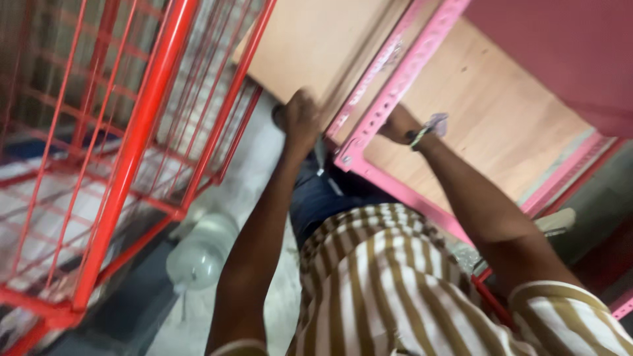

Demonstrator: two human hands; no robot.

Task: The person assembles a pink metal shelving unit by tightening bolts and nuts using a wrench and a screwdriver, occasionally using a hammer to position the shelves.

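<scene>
Brown-and-white striped shirt (382,283), blue jeans (316,198)

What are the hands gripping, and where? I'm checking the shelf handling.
Left hand grips the wooden board at its lower edge; right hand sits behind the pink slotted post, grip unclear.

We read this as a storeroom or the back area of a shop, not a home. To our left stands a tall red wire-mesh roll cage (125,158), the sort used for moving stock, and to our right a pink slotted-angle steel rack (395,86) carrying bare light-brown wooden shelf boards (501,112). The floor is plain grey concrete (257,171), and a clear plastic water bottle (201,254) lies on it beside the cage; the frame is motion-blurred, so finer detail is beyond us.
</scene>
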